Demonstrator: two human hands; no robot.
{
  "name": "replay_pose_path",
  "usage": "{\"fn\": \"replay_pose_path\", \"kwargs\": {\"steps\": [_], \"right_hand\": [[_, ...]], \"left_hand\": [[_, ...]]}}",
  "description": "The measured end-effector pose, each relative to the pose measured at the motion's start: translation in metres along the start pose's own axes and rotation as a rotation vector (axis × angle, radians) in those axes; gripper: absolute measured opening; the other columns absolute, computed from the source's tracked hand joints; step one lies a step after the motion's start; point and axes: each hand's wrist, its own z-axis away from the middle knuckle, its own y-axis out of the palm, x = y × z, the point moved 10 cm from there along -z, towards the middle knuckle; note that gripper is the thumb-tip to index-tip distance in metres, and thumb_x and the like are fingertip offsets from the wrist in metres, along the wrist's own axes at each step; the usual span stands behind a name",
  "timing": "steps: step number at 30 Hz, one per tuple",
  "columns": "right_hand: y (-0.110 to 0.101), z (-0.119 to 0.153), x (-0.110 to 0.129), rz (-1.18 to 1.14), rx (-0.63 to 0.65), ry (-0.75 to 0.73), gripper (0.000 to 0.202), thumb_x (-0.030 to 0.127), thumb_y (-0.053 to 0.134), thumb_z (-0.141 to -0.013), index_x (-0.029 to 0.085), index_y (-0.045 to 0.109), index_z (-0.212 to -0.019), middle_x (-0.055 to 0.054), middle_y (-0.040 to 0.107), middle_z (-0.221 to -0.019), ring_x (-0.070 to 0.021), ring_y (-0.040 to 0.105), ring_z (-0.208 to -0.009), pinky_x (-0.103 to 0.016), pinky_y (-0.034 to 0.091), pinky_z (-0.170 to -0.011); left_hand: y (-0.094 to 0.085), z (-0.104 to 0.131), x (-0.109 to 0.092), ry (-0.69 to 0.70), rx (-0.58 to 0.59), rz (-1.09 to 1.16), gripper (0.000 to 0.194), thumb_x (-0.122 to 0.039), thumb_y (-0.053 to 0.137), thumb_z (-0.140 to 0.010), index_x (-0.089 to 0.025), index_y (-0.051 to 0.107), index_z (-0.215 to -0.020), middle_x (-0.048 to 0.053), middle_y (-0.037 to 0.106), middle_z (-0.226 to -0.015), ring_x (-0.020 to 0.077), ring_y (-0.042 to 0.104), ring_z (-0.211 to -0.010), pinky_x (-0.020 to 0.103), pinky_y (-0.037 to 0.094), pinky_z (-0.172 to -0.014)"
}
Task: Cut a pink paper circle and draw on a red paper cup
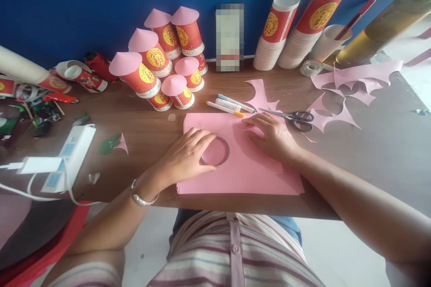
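A stack of pink paper sheets (202,184) lies in front of me, with a thin round ring (229,152) flat on top. My left hand (186,154) rests on the paper and holds the ring at its left side, forefinger at the far edge and thumb at the near edge. Flat on the right part of the sheets is my right hand (271,136), fingers stretched out and holding nothing. Just beyond its fingertips lie several markers (226,106). Scissors (301,119) with dark handles lie beside it, blades partly hidden by the hand.
Red cups with pink paper cones (153,56) stand at the back left. Two tall stacks of paper cups (269,54) are at the back right, near pink paper scraps (363,78). On the left lies a white power strip (72,152) with cables.
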Motion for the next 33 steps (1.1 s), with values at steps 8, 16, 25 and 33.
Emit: {"fn": "replay_pose_path", "kwargs": {"steps": [8,16,25,33], "right_hand": [[-0.009,0.008,0.039,0.041,-0.072,-0.156,0.042,0.023,0.062,-0.095,0.022,0.057,-0.137,-0.010,0.074,-0.112,-0.0292,0.068,-0.107,-0.048,0.058,-0.093],[0.027,0.018,0.089,-0.004,0.100,-0.272,0.073,0.039,0.068,-0.096,0.014,0.034,-0.157,-0.023,0.063,-0.136,-0.0349,0.063,-0.124,-0.051,0.059,-0.098],[0.041,0.010,0.082,0.043,0.143,-0.198,0.072,0.042,0.069,-0.092,0.020,0.040,-0.154,-0.019,0.062,-0.139,-0.0361,0.063,-0.125,-0.054,0.057,-0.102],[0.039,0.003,0.088,0.157,0.143,-0.188,0.063,0.044,0.072,-0.090,0.018,0.050,-0.143,-0.018,0.069,-0.130,-0.0363,0.067,-0.117,-0.054,0.058,-0.097]], "left_hand": [[0.002,-0.001,0.003,0.001,-0.050,0.022,0.091,-0.045,0.087,-0.073,-0.017,0.043,-0.147,0.017,0.062,-0.137,0.0355,0.059,-0.126,0.055,0.046,-0.113],[0.009,0.000,0.016,-0.075,-0.065,0.108,0.109,-0.052,0.087,-0.071,-0.014,0.028,-0.154,0.019,0.063,-0.133,0.0352,0.057,-0.125,0.052,0.047,-0.109],[0.013,0.000,0.018,-0.111,-0.065,0.112,0.113,-0.054,0.085,-0.072,-0.008,0.025,-0.155,0.023,0.062,-0.130,0.0376,0.056,-0.126,0.050,0.045,-0.107],[-0.006,0.020,0.034,0.049,-0.139,0.198,0.082,-0.045,0.081,-0.081,-0.015,0.043,-0.148,0.020,0.055,-0.146,0.0347,0.051,-0.136,0.051,0.041,-0.116]]}}
